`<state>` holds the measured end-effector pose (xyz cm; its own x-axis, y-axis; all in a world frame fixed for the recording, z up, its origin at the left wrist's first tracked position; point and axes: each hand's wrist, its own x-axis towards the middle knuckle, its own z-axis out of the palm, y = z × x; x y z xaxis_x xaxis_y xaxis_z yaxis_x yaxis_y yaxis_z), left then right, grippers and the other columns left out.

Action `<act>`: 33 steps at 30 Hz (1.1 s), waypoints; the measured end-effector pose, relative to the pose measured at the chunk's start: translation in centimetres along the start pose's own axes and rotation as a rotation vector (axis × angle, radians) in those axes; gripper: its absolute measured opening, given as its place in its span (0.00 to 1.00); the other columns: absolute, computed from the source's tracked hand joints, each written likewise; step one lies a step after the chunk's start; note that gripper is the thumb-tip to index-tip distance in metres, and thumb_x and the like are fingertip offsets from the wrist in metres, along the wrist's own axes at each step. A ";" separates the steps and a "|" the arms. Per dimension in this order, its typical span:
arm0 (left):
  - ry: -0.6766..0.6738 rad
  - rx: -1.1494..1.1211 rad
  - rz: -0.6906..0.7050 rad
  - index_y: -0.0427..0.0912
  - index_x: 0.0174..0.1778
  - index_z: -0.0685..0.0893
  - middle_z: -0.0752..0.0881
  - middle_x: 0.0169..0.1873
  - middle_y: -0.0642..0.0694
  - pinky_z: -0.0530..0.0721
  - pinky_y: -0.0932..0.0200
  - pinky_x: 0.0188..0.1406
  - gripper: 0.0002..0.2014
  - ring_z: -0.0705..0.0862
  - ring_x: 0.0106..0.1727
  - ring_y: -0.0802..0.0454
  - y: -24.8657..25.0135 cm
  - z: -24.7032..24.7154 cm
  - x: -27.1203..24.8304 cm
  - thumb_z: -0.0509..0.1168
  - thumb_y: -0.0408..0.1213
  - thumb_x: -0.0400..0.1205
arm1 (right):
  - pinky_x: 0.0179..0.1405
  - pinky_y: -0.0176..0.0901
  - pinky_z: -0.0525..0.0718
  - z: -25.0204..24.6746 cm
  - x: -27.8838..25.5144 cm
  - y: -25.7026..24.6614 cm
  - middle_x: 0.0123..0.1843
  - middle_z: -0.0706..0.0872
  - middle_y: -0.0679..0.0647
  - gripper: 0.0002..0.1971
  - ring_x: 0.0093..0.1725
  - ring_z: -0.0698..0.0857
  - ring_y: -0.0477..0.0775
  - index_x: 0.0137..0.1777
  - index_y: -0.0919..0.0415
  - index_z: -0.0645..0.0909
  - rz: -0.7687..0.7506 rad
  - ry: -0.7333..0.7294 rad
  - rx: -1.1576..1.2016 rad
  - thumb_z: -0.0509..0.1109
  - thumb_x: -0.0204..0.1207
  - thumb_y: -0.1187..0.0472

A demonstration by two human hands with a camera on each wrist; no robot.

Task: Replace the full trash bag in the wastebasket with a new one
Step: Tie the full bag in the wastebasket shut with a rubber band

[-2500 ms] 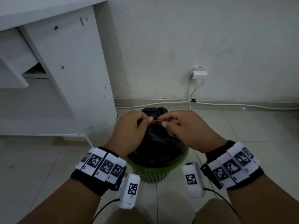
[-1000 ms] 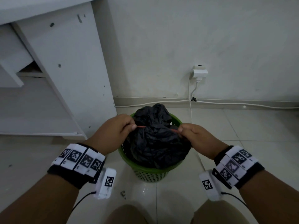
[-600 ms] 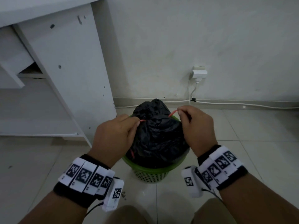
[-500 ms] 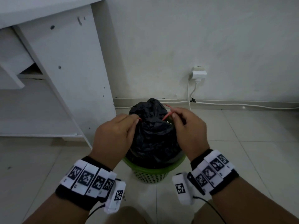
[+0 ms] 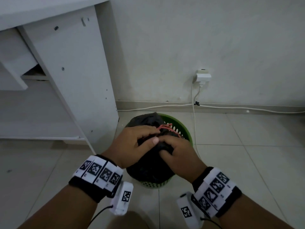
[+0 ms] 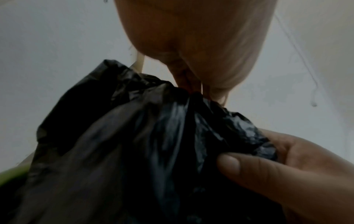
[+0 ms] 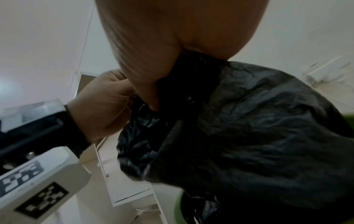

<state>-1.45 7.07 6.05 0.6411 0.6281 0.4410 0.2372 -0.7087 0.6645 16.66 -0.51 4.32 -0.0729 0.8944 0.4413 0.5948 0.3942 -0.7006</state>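
Note:
A green wastebasket stands on the tiled floor and holds a full black trash bag. The bag's top is gathered into a neck, and a red drawstring loops out of it. My left hand holds that neck from the left, fingers curled over it by the string. From the right, my right hand grips a fold of the bag between thumb and fingers. In the right wrist view the bag bulges above the basket rim and the left hand is beside it.
A white desk side panel stands close to the basket's left. A wall socket with a plug is behind it. One white cable drops past the basket's right side and another runs along the baseboard. Tiled floor lies to the right.
The hands, which were pulling the red drawstring ends apart and then up, have come down together onto the bag's neck. The right hand now grips the bag itself.

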 end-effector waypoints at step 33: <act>0.158 -0.126 -0.333 0.60 0.67 0.80 0.84 0.57 0.69 0.80 0.69 0.61 0.16 0.82 0.61 0.70 -3.0 2.7 -0.2 0.69 0.42 0.84 | 0.61 0.62 0.87 1.8 4.3 0.1 0.46 0.93 0.58 0.18 0.50 0.91 0.58 0.50 0.59 0.90 0.829 -0.092 0.538 0.61 0.84 0.50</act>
<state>-0.37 8.21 2.29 0.4211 0.8661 0.2695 0.3156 -0.4185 0.8516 14.92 3.77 5.12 0.1259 0.9347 -0.3325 0.0447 -0.3402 -0.9393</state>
